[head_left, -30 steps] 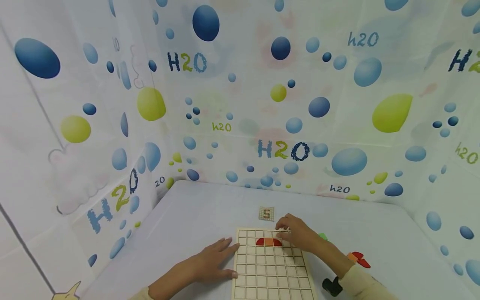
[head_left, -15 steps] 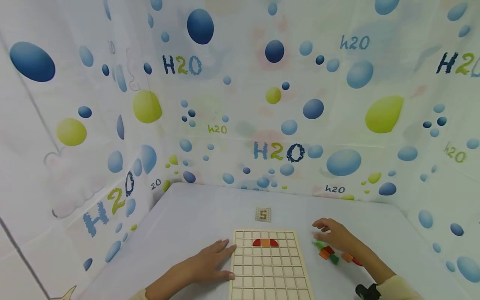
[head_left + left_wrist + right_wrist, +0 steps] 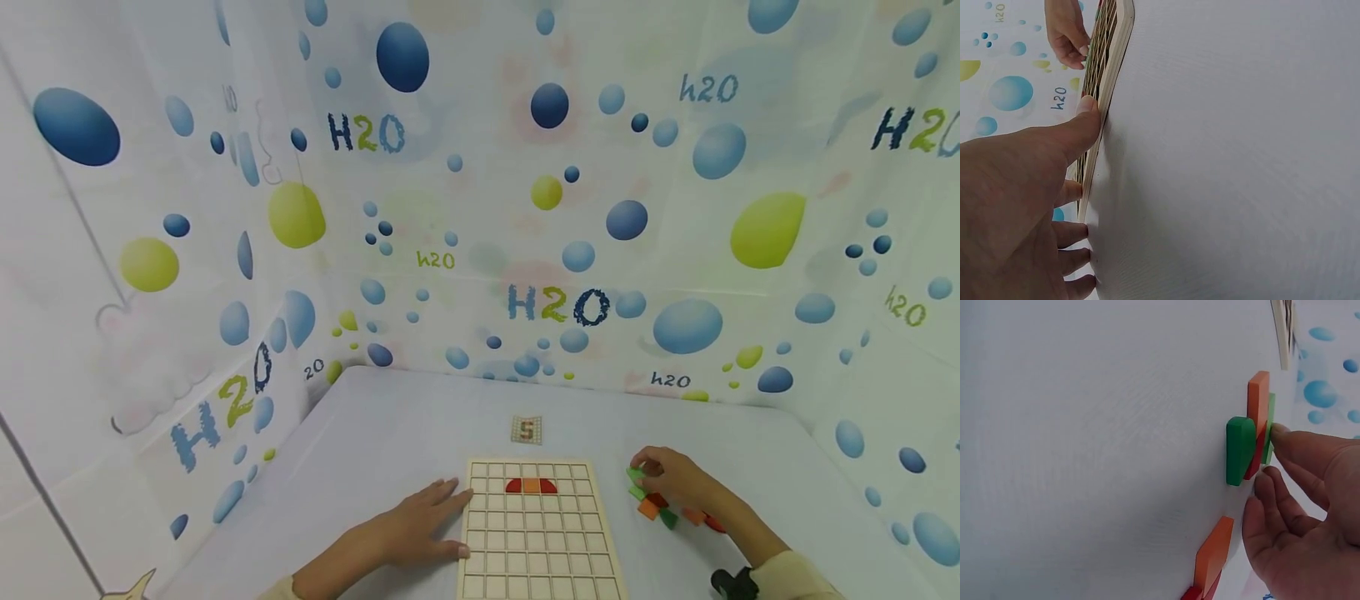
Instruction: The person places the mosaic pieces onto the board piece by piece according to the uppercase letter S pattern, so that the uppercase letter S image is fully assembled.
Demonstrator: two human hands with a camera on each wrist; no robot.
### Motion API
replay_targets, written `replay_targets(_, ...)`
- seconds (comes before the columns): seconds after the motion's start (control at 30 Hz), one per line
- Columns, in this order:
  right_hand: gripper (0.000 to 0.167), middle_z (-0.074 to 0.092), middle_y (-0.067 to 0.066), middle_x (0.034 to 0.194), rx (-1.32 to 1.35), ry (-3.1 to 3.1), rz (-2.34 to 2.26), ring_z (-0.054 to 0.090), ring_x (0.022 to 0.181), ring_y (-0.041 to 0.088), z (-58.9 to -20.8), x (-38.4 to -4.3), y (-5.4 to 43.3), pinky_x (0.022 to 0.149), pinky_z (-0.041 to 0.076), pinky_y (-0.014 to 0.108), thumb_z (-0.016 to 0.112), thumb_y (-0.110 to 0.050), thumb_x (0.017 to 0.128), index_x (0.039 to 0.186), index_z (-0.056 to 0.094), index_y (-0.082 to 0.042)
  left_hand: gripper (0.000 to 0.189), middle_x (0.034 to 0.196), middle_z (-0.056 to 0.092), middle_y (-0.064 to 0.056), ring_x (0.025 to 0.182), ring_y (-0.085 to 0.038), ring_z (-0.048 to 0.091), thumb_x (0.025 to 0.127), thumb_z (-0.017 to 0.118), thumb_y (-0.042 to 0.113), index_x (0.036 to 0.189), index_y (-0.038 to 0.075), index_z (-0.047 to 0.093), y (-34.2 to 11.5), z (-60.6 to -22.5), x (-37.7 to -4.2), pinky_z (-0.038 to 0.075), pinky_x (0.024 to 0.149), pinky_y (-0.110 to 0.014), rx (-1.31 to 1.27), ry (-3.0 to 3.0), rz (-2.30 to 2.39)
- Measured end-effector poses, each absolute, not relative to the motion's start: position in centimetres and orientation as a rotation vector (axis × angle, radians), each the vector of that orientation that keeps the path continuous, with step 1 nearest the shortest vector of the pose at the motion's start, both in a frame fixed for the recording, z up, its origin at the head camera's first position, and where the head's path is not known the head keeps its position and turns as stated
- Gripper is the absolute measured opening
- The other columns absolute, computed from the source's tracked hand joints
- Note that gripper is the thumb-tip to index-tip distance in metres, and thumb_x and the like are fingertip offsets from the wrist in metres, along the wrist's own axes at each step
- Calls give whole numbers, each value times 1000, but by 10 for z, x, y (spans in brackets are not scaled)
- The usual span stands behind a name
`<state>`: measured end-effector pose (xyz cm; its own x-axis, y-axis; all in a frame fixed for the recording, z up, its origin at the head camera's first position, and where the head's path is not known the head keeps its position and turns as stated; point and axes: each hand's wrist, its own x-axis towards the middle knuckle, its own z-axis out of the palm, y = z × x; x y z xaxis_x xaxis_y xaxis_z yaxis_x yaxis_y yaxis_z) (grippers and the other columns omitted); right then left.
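Observation:
My left hand (image 3: 416,527) rests at the left edge of a pale wooden grid board (image 3: 534,542), thumb and fingers spread along its rim. Near the top of the board, an orange square (image 3: 531,486) sits between a red quarter-round piece (image 3: 513,486) and another red piece (image 3: 549,486). To the right of the board, my right hand (image 3: 681,477) pinches a light green piece (image 3: 635,473) between thumb and fingers. Close by lie another light green piece (image 3: 637,493), an orange piece (image 3: 1259,394) and a dark green piece (image 3: 1240,450), with a red one partly behind them.
A small card (image 3: 527,430) with a 5-like figure on a grid lies beyond the board. Under my right forearm are more orange (image 3: 1213,550) and red pieces (image 3: 714,523). A black object (image 3: 735,583) is by the right sleeve. Patterned sheets (image 3: 465,208) surround the white table.
My right hand has moved from the board's upper right over to the loose pieces, and its fingers have closed on a light green one. The left hand has stayed at the board's edge.

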<state>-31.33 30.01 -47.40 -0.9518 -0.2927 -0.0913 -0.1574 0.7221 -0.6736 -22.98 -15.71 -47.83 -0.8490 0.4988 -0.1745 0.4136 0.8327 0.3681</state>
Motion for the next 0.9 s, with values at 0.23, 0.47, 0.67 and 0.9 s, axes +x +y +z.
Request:
replay_targets(0.23,12,66,3,99,-283,2787,-1040,61,87,19,-482,-317,298,75,57,33,71,-9,100,112,68,-8,87,172,31,-16,158,-42,28,95,62,71,165,25,38,-157,-478,-232,32,123,-63,701,2765,441)
replay_targets(0.47,7,65,4,95,-313,2853,-985,59,84,19,-482,-317,298,74,55,32,67,-6,99,106,67,-5,87,172,31,-15,159,-41,28,94,63,70,165,26,38,-156,-479,-231,32,123,-62,699,2767,447)
replay_targets(0.67,12,65,6,101,-287,2875,-954,60,91,20,-482,-316,297,79,59,37,71,-12,98,109,68,-6,87,172,31,-15,159,-40,28,94,65,69,165,25,38,-156,-480,-230,32,124,-62,687,2756,462)
replay_targets(0.9,17,64,9,109,-275,2851,-963,61,98,23,-483,-316,296,85,59,42,73,-12,97,112,69,-5,87,172,30,-15,159,-41,27,94,64,70,165,27,38,-157,-482,-231,31,123,-63,679,2747,461)
